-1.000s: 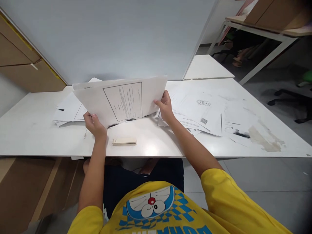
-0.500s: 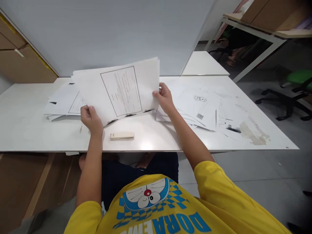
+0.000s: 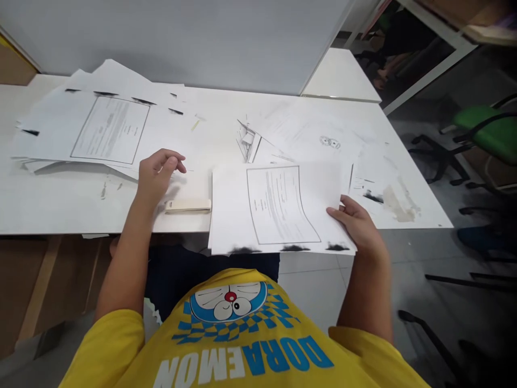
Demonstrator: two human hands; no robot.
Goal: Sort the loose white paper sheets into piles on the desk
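Observation:
My right hand [image 3: 357,226] grips the right edge of a stack of printed sheets [image 3: 278,207] that lies over the near edge of the white table [image 3: 64,202], partly overhanging it. A framed block of text shows on the top sheet. My left hand [image 3: 155,172] hovers just above a cream stapler [image 3: 188,205]; its fingers are loosely curled and hold nothing. A second pile of printed sheets [image 3: 100,126] lies at the left of the table.
More loose papers [image 3: 323,140] are spread at the table's right, near a brownish stain [image 3: 398,205]. A grey partition [image 3: 194,37] backs the table. A green chair [image 3: 488,132] and other chair legs stand on the floor to the right.
The stack was held upright in both hands; it now lies flat at the near table edge, moved right. My left hand let go and moved above the stapler. The view tilted down.

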